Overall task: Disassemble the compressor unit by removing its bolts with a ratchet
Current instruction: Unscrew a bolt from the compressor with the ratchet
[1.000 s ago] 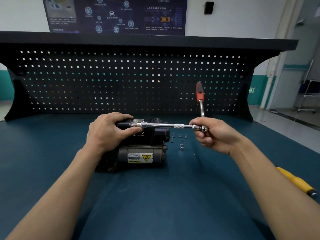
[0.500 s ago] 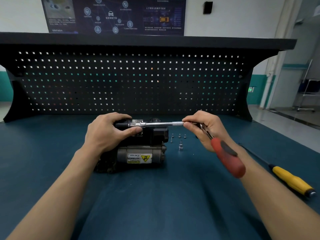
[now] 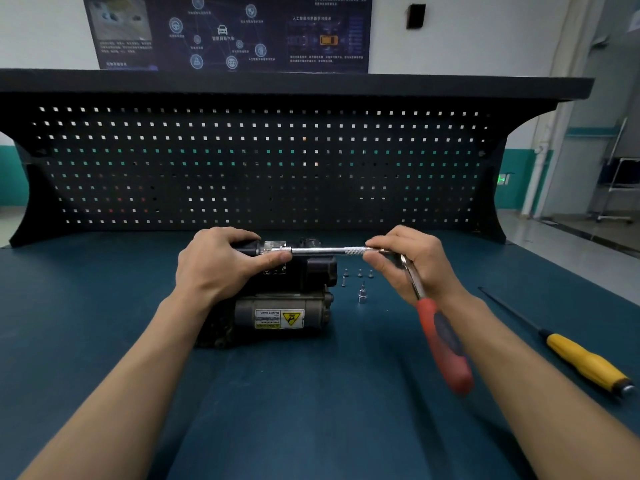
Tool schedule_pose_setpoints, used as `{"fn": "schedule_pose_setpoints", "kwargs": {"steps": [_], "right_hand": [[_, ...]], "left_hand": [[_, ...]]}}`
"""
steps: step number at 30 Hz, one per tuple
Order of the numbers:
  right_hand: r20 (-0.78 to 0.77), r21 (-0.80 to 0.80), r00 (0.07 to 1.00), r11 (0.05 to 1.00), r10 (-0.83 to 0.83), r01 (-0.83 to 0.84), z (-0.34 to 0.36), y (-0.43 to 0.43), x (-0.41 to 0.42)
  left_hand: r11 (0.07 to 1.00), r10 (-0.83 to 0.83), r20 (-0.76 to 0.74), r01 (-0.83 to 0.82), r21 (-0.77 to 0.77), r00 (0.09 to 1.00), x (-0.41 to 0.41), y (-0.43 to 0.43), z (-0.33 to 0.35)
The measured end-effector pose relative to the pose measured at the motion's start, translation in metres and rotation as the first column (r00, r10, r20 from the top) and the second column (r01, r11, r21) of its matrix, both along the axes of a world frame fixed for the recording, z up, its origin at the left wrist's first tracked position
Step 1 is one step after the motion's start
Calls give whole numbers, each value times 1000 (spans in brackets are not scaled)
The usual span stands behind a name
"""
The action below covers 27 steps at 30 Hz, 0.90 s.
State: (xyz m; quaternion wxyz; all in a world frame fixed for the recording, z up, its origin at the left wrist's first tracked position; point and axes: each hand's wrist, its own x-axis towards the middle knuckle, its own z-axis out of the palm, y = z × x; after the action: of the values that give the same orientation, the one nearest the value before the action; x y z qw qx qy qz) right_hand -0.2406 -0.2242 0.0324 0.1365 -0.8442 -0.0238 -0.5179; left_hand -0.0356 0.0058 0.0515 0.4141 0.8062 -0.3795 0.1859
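Note:
The compressor unit (image 3: 277, 306), black and grey with a yellow warning label, lies on the blue bench. My left hand (image 3: 218, 265) grips its top left end, thumb under the socket end of a long silver extension bar (image 3: 325, 251). That bar runs level to the right into the ratchet head, which my right hand (image 3: 412, 261) pinches. The ratchet's red handle (image 3: 443, 344) hangs down toward me. Several removed bolts (image 3: 358, 273) lie right of the unit.
A loose silver socket (image 3: 362, 296) stands just right of the compressor. A yellow-handled screwdriver (image 3: 585, 362) lies at the right on the bench. A black pegboard (image 3: 263, 168) closes off the back of the bench.
The ratchet handle has swung from pointing up at the pegboard down to pointing toward me. My left hand has stayed on the compressor.

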Motion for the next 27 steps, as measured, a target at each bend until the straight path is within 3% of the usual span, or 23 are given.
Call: {"fn": "schedule_pose_setpoints", "kwargs": {"steps": [3, 7, 10, 15, 20, 27], "right_hand": [[-158, 202, 987, 979, 34, -2, 0, 4, -4], [-259, 371, 965, 926, 31, 70, 5, 8, -4], [-230, 612, 966, 789, 121, 47, 11, 12, -3], [-289, 821, 930, 559, 226, 119, 20, 15, -5], [-283, 928, 895, 334, 344, 165, 23, 17, -6], [-224, 972, 839, 171, 495, 158, 29, 19, -10]], "left_hand": [[1000, 1, 5, -1, -21, 1000, -1, -1, -1], [999, -3, -9, 2, -38, 1000, 0, -1, -1], [999, -6, -13, 6, -42, 1000, 1, -1, -2], [999, -2, -7, 2, -36, 1000, 2, -1, -2], [999, -6, -4, 6, -32, 1000, 3, -1, -2], [998, -44, -30, 43, -43, 999, 6, 0, -2]]}}
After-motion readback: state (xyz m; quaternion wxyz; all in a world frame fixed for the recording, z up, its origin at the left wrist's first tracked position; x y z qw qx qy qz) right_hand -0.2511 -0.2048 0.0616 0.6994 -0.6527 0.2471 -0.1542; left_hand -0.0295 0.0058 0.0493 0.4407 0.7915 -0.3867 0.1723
